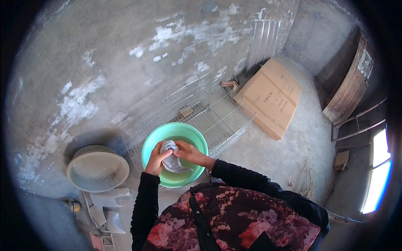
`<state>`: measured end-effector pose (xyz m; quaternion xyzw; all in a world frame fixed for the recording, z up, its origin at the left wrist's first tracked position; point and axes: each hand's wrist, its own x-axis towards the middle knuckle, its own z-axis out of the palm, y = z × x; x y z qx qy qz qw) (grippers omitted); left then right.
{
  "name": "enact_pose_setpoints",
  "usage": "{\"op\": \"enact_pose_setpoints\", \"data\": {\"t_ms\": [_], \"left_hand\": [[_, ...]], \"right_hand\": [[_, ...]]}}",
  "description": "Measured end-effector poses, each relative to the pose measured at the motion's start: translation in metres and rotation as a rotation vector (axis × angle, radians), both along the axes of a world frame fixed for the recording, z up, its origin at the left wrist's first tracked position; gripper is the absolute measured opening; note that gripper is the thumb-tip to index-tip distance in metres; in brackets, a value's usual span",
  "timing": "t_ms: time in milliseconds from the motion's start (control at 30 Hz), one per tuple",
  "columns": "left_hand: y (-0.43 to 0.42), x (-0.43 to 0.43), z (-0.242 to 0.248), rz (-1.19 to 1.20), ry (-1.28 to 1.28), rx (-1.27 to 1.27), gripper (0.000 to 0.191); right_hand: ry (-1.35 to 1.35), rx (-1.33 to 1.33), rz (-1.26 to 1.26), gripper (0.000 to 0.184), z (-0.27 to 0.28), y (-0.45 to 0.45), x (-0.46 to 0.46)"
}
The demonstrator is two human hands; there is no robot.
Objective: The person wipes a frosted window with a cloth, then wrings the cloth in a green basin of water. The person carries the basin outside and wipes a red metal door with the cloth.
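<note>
A wet light-grey cloth (173, 161) is bunched between my two hands above a green plastic basin (147, 150) that holds cloudy water. My left hand (156, 159) grips the cloth's left side, its thumb near the top. From the right, my right hand (188, 153) pinches the bunched upper part with thumb and fingers. The cloth's loose end hangs down and to the right, over the water. Whether that end touches the water I cannot tell.
The basin stands on or against a wire mesh cage (220, 120). Left of it is a large grey tub (98, 169). A big flat cardboard box (270, 97) lies at the upper right. A small wooden stool (108, 241) stands at the lower left. A plastered wall rises behind.
</note>
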<state>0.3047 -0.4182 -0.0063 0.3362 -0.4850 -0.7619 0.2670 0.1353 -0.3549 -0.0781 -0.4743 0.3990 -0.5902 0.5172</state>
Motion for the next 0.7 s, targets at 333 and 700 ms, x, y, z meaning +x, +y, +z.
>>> {"op": "enact_pose_setpoints", "data": {"t_ms": [333,700], "left_hand": [[-0.011,0.021,-0.008,-0.132,-0.493,-0.664,0.040],[-0.011,0.027,-0.002,-0.038,-0.468,-0.869,0.054]], "right_hand": [[0.672,-0.103,-0.049,0.034,0.026,-0.003,-0.017],[0.250,-0.001,0.197,0.021,0.046,-0.006,-0.024]]}}
